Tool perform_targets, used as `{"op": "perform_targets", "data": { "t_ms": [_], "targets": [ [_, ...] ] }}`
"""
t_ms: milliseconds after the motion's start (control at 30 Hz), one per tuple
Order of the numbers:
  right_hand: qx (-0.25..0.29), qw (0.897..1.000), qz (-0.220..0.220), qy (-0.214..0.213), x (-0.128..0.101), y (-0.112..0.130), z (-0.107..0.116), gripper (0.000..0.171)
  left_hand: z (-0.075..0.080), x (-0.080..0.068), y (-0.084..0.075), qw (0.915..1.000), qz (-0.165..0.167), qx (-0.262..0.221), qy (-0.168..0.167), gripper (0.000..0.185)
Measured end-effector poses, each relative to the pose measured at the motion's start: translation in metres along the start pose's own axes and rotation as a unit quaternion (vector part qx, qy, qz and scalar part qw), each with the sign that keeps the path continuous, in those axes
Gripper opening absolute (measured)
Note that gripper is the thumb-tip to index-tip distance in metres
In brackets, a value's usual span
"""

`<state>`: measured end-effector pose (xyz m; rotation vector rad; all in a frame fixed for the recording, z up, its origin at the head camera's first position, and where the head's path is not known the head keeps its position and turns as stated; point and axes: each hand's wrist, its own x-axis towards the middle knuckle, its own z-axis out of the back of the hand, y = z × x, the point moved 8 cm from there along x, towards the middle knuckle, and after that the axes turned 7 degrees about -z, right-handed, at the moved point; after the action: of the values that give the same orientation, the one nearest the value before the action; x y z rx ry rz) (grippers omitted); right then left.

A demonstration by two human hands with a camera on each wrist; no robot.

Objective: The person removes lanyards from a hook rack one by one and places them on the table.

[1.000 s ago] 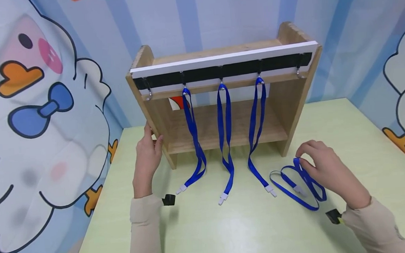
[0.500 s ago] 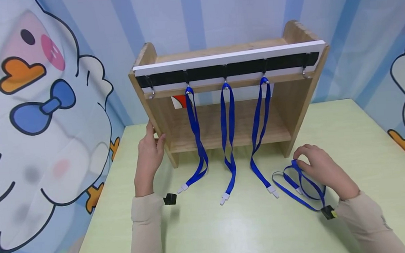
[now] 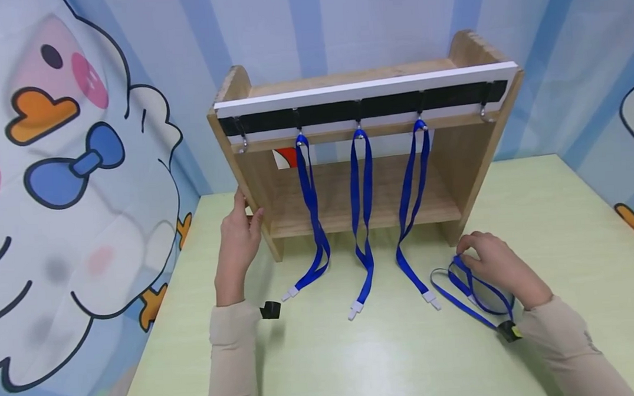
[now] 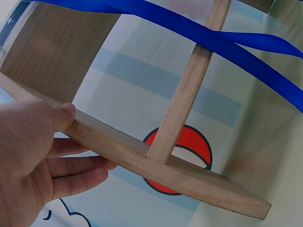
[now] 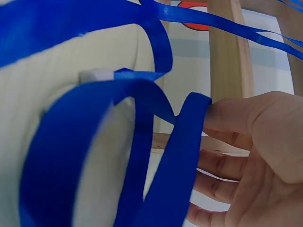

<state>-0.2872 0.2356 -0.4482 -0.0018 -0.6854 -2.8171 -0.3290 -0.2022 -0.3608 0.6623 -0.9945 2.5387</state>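
Note:
My left hand [image 3: 237,240] grips the left side panel of a small wooden shelf [image 3: 477,167], thumb on its front edge and fingers behind it. The left wrist view shows the thumb [image 4: 67,113] on the wood. My right hand [image 3: 497,265] pinches a blue lanyard [image 3: 467,305] between thumb and forefinger, right of the shelf. The lanyard's loops spread below the hand, and its white clip [image 5: 97,75] is partly hidden in the right wrist view. Three more blue lanyards, left [image 3: 309,198], middle [image 3: 367,184] and right [image 3: 405,218], hang from the shelf's hooks, white clips downward.
A black strip [image 3: 387,103] on a white board along the shelf's top carries several metal hooks. The leftmost hook [image 3: 242,143] and the rightmost hook [image 3: 485,114] bear no lanyard. The shelf stands on a pale green table [image 3: 388,360], before a cartoon-printed backdrop [image 3: 267,40].
The head view has shifted slightly, moving the scene to the right. My right hand has moved a little closer to the shelf, still pinching the lanyard. The left hand keeps its hold.

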Motion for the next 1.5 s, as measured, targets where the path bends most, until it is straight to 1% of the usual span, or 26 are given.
{"op": "perform_targets", "data": {
  "t_ms": [267, 400, 500, 667, 967, 1167, 1300, 1500],
  "targets": [
    [-0.002, 1.0, -0.021, 0.01, 0.0, -0.003, -0.005, 0.01, -0.003, 0.003, -0.002, 0.9999, 0.007, -0.002, 0.01, 0.061],
    [0.002, 1.0, -0.008, 0.001, -0.002, 0.002, 0.002, 0.011, -0.002, 0.003, -0.003, 0.9999, 0.006, 0.0, 0.009, 0.062],
    [0.007, 1.0, 0.009, -0.016, -0.005, 0.011, 0.012, 0.012, -0.002, 0.004, -0.002, 0.9999, 0.007, 0.002, 0.011, 0.062],
    [0.01, 0.998, 0.03, -0.062, -0.01, 0.027, 0.033, 0.011, -0.002, 0.005, -0.003, 0.9999, 0.008, 0.003, 0.013, 0.061],
    [0.021, 0.992, 0.039, -0.119, -0.013, 0.055, 0.068, 0.01, -0.002, 0.004, -0.003, 0.9999, 0.009, -0.003, 0.011, 0.06],
    [0.036, 0.988, 0.042, -0.143, -0.008, 0.08, 0.092, 0.013, 0.0, 0.003, -0.002, 0.9999, 0.01, -0.002, 0.005, 0.06],
    [0.043, 0.985, 0.052, -0.157, -0.004, 0.093, 0.104, 0.013, 0.001, 0.001, -0.001, 0.9999, 0.012, -0.001, 0.006, 0.06],
    [0.056, 0.98, 0.069, -0.178, 0.002, 0.114, 0.122, 0.015, 0.0, 0.0, -0.001, 1.0, 0.002, 0.003, 0.004, 0.059]
  ]
}}
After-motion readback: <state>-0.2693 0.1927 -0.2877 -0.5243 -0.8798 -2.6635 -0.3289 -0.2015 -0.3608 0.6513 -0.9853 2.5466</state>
